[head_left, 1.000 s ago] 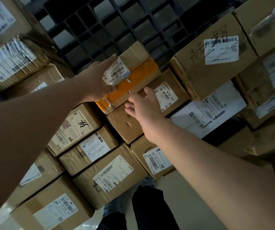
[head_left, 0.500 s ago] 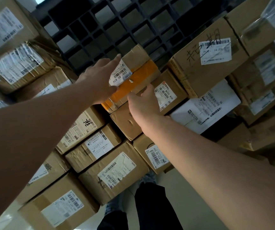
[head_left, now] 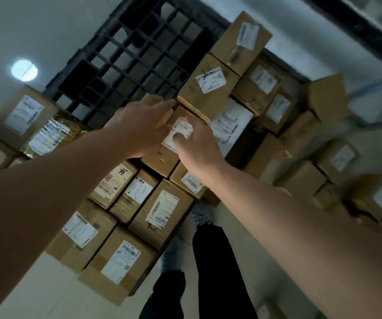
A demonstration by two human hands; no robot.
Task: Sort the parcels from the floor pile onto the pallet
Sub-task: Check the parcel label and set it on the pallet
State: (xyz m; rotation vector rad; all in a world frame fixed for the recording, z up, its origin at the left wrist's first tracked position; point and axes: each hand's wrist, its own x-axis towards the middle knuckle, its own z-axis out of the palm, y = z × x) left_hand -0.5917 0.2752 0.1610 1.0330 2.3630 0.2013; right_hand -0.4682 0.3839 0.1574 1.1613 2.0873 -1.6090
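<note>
Reaching out with both hands: left grip (head_left: 139, 127) lies flat, fingers straight, over the orange parcel (head_left: 164, 118); right grip (head_left: 196, 143) presses the box (head_left: 162, 157) beside it, on the pallet (head_left: 125, 61).

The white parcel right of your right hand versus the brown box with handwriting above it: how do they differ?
The white parcel has a pale, near-white face; the brown box is plain cardboard. The brown box carries dark handwritten marks beside its label; the white parcel shows only faint printed lines. The white parcel lies nearer the right hand; the brown box sits farther along the row, toward the black pallet. Both lie in the same row of parcels, side by side.
</note>
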